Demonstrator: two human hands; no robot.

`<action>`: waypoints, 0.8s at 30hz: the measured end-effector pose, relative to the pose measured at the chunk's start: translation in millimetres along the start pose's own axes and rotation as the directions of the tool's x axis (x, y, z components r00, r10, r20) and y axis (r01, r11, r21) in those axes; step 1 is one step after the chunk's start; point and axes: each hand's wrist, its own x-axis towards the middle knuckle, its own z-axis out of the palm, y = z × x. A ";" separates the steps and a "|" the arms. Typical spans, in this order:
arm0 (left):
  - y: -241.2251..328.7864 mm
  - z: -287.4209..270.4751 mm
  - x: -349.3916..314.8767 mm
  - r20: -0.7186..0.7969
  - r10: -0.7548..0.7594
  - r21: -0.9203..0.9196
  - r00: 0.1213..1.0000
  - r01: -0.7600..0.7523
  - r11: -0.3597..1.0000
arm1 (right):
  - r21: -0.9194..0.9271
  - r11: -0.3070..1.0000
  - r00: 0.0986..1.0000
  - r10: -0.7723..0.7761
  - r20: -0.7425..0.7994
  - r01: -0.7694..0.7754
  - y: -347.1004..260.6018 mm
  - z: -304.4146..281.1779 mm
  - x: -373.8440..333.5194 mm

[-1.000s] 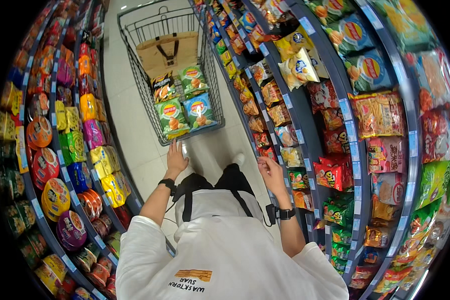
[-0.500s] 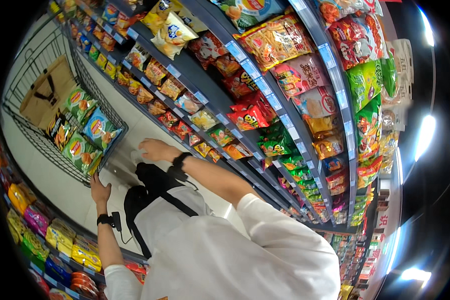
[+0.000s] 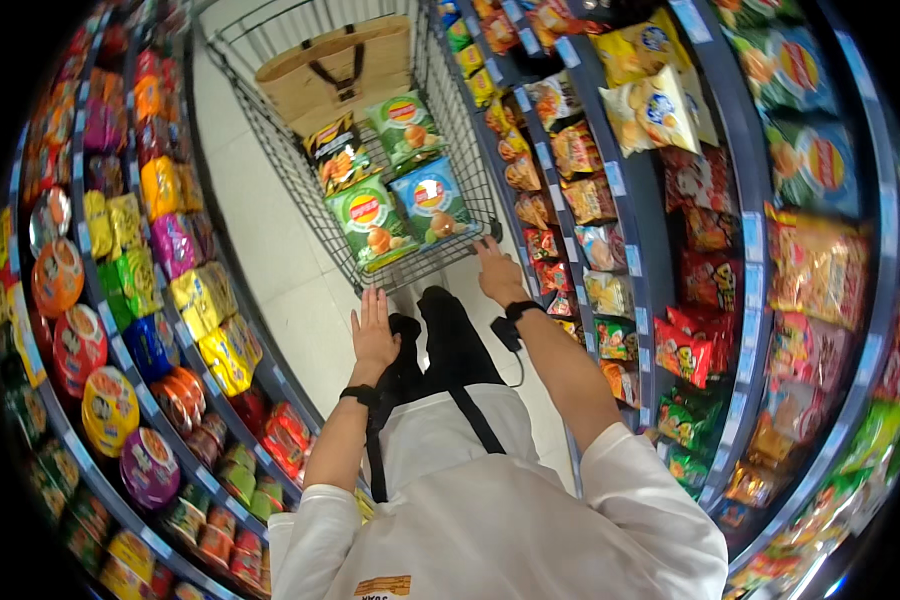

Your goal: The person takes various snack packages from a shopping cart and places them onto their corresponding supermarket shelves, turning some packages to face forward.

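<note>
A wire shopping cart stands in front of me, holding two green chip bags, a blue chip bag and a black snack bag. At its far end lies a tan bag with dark straps. My left hand is just below the cart's near edge, fingers stretched and apart, holding nothing. Near the cart's right front corner is my right hand, its fingers extended and separated. Whether its fingertips touch the frame is hard to tell.
Shelves of snack bags rise on the right, with red packets and a white-yellow bag jutting toward the aisle. On the left, shelves carry bowl-shaped tubs and yellow packs. Pale floor tiles run between.
My view has swung, bringing the cart from the left to straight ahead. My right hand has come to the cart's right corner. My left hand has flattened out at the near edge.
</note>
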 end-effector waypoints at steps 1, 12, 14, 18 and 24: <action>2.5 0.6 -4.4 0.008 -0.011 -0.007 1.000 0.011 1.000 | -0.012 0.999 0.999 -0.032 0.020 0.032 1.4 2.1 -5.6; 24.3 18.5 -25.2 -0.012 -0.111 -0.105 0.994 0.109 0.988 | -0.042 0.991 0.991 -0.128 -0.030 0.127 23.0 24.5 -36.9; 27.9 23.2 -29.4 -0.017 -0.106 -0.100 0.994 0.104 0.990 | -0.011 0.993 0.992 -0.118 -0.036 0.117 22.4 26.0 -44.9; 25.3 34.9 -36.7 -0.062 -0.048 -0.169 0.997 0.037 0.985 | 0.146 0.988 0.996 -0.044 -0.080 0.056 22.3 38.1 -65.7; 25.8 84.7 -59.7 -0.230 0.051 -0.311 0.972 -0.123 0.942 | 0.035 0.998 0.994 0.058 -0.094 -0.055 28.0 83.0 -99.3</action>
